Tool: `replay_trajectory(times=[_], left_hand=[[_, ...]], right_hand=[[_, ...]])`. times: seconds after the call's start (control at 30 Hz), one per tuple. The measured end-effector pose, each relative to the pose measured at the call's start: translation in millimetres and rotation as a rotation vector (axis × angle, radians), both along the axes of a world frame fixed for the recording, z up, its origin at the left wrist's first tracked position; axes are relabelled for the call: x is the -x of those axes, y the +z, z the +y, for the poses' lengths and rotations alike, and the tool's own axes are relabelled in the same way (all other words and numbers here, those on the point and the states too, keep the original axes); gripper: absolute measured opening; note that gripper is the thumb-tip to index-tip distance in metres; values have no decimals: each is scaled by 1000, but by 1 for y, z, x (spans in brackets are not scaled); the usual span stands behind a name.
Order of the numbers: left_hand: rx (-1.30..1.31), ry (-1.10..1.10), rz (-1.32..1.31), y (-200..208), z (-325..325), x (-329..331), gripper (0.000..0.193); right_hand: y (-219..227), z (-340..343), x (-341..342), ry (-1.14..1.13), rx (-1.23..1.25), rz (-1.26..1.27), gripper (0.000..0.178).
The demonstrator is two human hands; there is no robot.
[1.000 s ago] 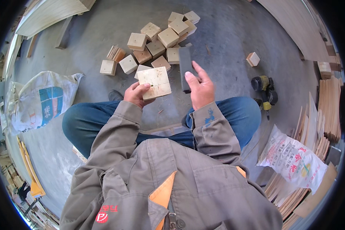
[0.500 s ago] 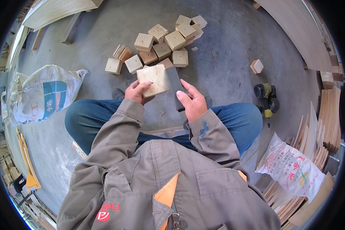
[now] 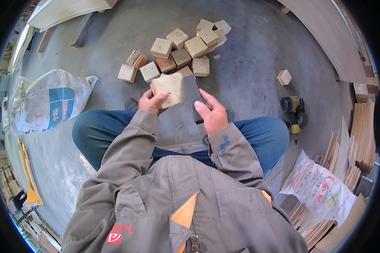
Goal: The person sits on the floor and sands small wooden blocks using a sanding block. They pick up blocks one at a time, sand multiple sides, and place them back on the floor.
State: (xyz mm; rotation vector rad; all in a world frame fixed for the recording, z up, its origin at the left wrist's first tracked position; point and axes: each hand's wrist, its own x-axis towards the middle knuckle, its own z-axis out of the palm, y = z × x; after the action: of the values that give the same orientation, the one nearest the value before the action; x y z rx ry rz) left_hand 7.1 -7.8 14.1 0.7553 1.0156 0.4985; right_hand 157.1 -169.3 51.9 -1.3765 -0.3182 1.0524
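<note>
My left hand (image 3: 151, 102) grips a squarish pale wooden block (image 3: 169, 89), with the thumb on its top face and the fingers beneath. Its right side is blurred by motion. In my right hand (image 3: 214, 113) is a dark grey, flat, long tool that looks like a sanding block (image 3: 192, 95), held upright along the wooden block's right edge. Whether the two touch, I cannot tell. Just beyond my hands lies a loose heap of similar wooden blocks (image 3: 195, 47) on the concrete floor.
A cordless drill (image 3: 294, 110) and a single wooden block (image 3: 284, 77) lie to the right. White woven sacks rest at the left (image 3: 50, 101) and lower right (image 3: 318, 185). Wood strips (image 3: 363, 135) are stacked along the right side, and large boards (image 3: 321, 38) stand far right.
The wooden block in my left hand has tilted slightly and shifted a little against the sanding block. Both hands keep their grip; the whole view has moved slightly.
</note>
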Motion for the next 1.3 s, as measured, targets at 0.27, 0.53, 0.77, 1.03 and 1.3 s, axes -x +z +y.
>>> replay_trajectory(times=[0.27,0.53,0.77,1.03,1.3], left_hand=[[-269,-260,-198,16,-19,-11,98],[-692,-337,137,-6,-23,-2,95],[-1052,-493,476,17,-24,-2,96],[-1209,-499,462,11,-29,-4,87],[-1203,-406,428,21,-28,-2,83]], right_hand=[[2,8,-39,-364,-54,49,48],[-1,5,-32,-358,64,-261,51],[-23,4,-20,-35,101,-658,50],[-23,5,-11,134,134,-677,50],[-1,8,-24,-195,117,-282,50]])
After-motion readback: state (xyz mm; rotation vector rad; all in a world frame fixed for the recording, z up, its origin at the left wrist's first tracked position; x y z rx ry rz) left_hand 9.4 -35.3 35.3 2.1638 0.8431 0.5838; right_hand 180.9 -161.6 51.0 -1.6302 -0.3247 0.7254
